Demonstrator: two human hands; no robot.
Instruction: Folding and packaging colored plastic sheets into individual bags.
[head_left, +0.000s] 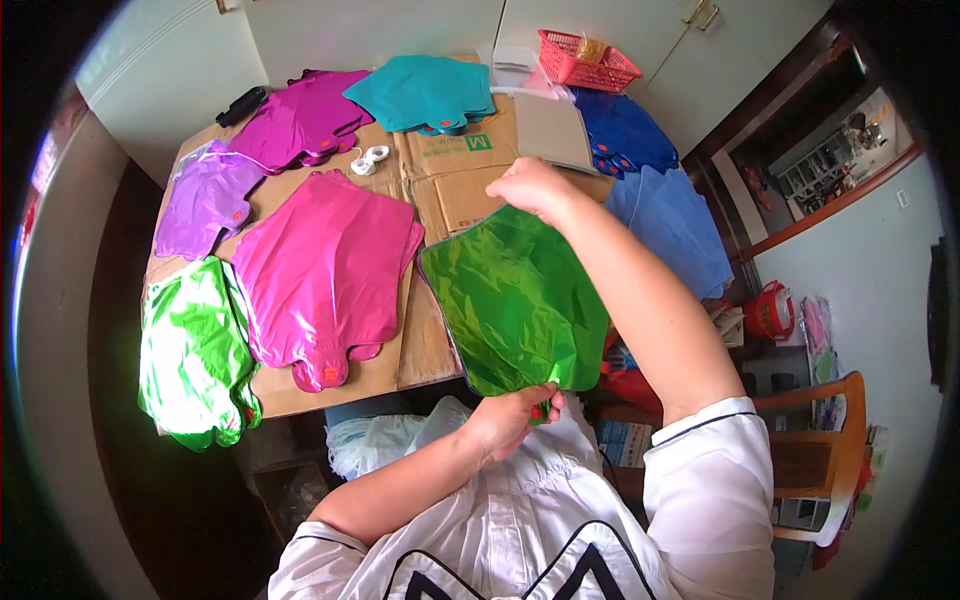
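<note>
A flat, uninflated green foil balloon (520,300) hangs stretched between my two hands at the table's near edge. My left hand (505,425) is closed on its narrow lower tab, where a red spot shows. At the far top corner my right hand (535,188) pinches the foil, its fingertips partly turned from view. Just left of the green balloon lies a stack of hot-pink foil balloons (325,270). Shiny light-green ones (190,350) droop over the table's left front corner. Light-blue ones (675,225) lie beyond my right forearm, partly behind it.
Flattened cardboard (465,198) covers the table. Purple (205,205), magenta (300,120), teal (420,90) and dark-blue foil stacks (630,135) ring its edges. Small white rolls (368,160) and a grey flat panel (553,132) sit between. A red basket (590,68) stands behind; a wooden chair (850,450) is right.
</note>
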